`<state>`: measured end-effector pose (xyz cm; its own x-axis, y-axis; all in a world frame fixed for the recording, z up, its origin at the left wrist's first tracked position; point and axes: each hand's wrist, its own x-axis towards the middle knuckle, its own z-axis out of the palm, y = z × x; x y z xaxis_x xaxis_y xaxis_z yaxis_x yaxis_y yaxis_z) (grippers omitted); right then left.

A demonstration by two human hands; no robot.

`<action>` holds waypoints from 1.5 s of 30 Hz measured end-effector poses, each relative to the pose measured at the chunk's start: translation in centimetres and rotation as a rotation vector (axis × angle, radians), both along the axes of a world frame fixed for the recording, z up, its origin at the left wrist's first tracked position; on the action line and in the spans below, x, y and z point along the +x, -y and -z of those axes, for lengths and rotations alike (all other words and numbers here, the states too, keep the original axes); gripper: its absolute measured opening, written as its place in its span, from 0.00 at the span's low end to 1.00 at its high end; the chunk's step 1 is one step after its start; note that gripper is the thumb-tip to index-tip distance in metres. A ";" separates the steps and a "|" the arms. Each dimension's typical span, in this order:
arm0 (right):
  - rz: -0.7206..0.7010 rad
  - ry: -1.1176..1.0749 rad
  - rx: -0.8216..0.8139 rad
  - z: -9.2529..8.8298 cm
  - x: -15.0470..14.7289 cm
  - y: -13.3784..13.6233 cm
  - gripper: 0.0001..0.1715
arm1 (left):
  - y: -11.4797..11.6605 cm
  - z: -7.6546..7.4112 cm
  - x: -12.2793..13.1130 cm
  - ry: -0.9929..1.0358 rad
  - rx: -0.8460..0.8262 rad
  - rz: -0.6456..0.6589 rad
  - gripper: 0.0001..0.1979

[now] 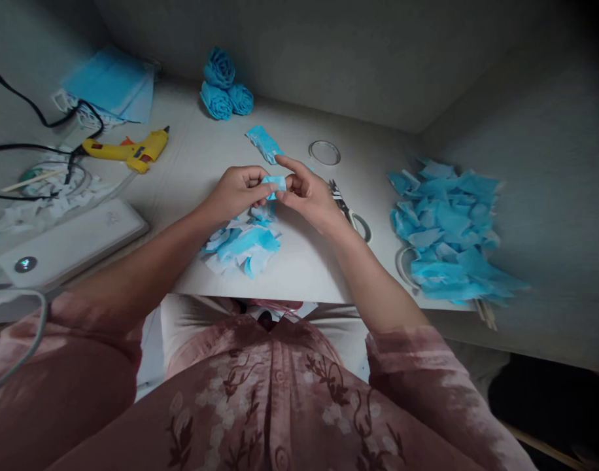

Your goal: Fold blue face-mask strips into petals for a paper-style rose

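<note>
Between both hands, above the middle of the white table, is a small light-blue piece of mask fabric (pixel 274 184). My left hand (pixel 237 190) pinches its left side between thumb and fingers. My right hand (pixel 307 193) grips the right side with the thumb, its index finger stretched out. Just below lies a loose heap of blue and white fabric scraps (pixel 245 247). Beyond my right fingertips rests a blue strip (pixel 263 142) of the same material. Scissors (pixel 349 212) lie beside my right wrist, partly hidden by the arm.
Blue fabric roses (pixel 221 85) stand at the back, with a stack of blue masks (pixel 108 82) to their left. A yellow glue gun (pixel 137 150), cables and a white power bank (pixel 74 242) occupy the left. A clear ring (pixel 324 152) and a blue petal pile (pixel 446 222) are rightward.
</note>
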<state>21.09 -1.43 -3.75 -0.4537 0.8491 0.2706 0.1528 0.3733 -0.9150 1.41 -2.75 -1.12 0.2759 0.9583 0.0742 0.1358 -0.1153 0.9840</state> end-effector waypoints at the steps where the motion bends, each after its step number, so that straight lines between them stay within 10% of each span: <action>1: -0.016 0.012 -0.008 -0.3 0.2 0.0 0.47 | 0.0 0.0 0.0 -0.009 0.000 -0.003 0.08; 45: 0.174 0.048 0.031 -0.8 1.1 -0.7 0.28 | -0.5 0.4 -0.6 0.043 -0.041 0.103 0.13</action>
<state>22.17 -0.77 -2.94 -0.3138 0.9073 0.2799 0.2608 0.3658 -0.8934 0.80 -2.25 -1.48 0.3701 0.9277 0.0491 0.0832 -0.0858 0.9928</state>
